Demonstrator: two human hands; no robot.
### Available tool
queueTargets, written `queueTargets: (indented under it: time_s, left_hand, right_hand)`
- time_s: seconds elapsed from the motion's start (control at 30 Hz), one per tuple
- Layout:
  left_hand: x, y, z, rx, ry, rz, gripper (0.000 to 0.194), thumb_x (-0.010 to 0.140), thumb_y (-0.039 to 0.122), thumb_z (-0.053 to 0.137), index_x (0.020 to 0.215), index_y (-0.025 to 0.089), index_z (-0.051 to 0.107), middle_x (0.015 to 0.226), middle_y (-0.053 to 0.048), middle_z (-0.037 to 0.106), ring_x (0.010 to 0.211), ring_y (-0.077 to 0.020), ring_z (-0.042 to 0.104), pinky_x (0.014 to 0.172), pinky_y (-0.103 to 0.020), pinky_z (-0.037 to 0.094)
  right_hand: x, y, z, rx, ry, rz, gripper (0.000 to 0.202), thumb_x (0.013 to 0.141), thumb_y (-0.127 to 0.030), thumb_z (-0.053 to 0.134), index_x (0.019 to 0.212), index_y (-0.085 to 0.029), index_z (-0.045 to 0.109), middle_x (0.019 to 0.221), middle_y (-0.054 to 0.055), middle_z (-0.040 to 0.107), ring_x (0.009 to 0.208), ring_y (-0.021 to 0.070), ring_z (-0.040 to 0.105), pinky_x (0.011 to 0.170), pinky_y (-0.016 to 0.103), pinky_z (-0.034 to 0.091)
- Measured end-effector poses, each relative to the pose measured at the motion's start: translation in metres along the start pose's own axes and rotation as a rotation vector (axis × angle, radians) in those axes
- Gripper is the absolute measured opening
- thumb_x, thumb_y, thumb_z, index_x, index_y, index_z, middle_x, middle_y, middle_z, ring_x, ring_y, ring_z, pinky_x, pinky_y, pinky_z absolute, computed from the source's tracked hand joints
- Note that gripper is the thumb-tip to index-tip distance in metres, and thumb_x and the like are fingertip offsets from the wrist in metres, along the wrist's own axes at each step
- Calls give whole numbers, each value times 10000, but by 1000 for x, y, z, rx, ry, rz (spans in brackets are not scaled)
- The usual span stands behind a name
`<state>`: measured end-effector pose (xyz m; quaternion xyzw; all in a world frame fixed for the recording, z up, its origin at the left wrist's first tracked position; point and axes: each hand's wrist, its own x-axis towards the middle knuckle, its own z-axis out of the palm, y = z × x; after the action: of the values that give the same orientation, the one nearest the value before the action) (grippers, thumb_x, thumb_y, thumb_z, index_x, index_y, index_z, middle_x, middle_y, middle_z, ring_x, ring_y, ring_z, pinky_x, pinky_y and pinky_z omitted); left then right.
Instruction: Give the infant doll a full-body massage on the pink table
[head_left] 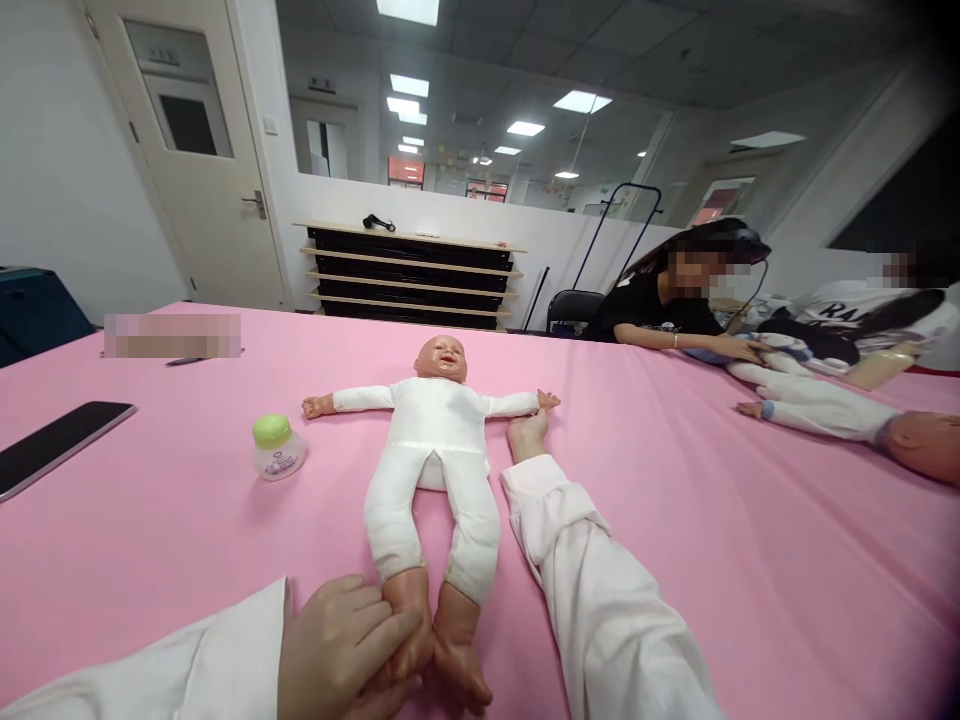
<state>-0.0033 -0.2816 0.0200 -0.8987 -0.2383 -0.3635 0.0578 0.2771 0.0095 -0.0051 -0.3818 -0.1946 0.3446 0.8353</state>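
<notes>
Face-up lies a bald, white-bodied doll (437, 418), left hand (345, 635) clasping one foot (418, 650), right hand's (528, 437) grip unclear.

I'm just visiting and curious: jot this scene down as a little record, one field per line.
Doll: on its back, arms spread
Left hand: curled around one foot of the doll
Right hand: at the doll's arm, fingers mostly hidden
Jar: standing apart from the doll, green lid on
Pink cover: beneath the doll and jar
Dark flat device: picture's left edge
Nearby: another person, second doll
</notes>
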Motion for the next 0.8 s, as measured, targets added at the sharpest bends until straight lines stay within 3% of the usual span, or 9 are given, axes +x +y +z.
queueTargets:
  time_s: [0.07, 0.17, 0.3, 0.43, 0.8]
  left_hand:
    - [-1, 2, 2, 1, -26, -19, 211, 795, 243, 475, 982, 148, 497, 573, 7, 561, 478, -142, 492, 443, -280, 335]
    - [-2, 4, 3, 18, -99, -56, 163, 782, 252, 478, 923, 172, 489, 575, 11, 563, 475, -154, 501, 443, -284, 340]
    - [-3, 5, 4, 10, -222, -97, 101, 770, 267, 486, 846, 201, 474, 575, 23, 565, 472, -165, 511, 444, -286, 335]
    - [-4, 5, 4, -41, -294, -127, 199, 770, 309, 501, 936, 202, 481, 611, 22, 595, 502, -169, 544, 475, -283, 358]
    - [-4, 3, 2, -172, -303, -92, 385, 874, 479, 311, 1052, 191, 495, 624, -7, 602, 529, -174, 563, 511, -300, 392]
  right_hand:
    - [0, 3, 1, 75, 96, -6, 244, 810, -159, 214, 853, -209, 449, 1049, -5, 584, 1071, 19, 520, 991, 211, 398]
    - [1, 5, 1, 148, 143, -7, 222, 799, -164, 258, 860, -227, 462, 1077, -28, 578, 1088, 22, 517, 1006, 261, 403]
    - [1, 5, 1, 202, 135, 16, 214, 806, -165, 282, 877, -230, 473, 1128, -39, 555, 1095, 13, 511, 1009, 251, 403]
    - [-1, 5, 0, 227, 109, 32, 229, 831, -175, 256, 898, -225, 469, 1150, -43, 537, 1063, 7, 526, 989, 230, 419]
    - [2, 9, 1, 259, 96, 39, 224, 793, -114, 304, 948, -222, 425, 1138, -37, 508, 970, 4, 547, 986, 206, 405]
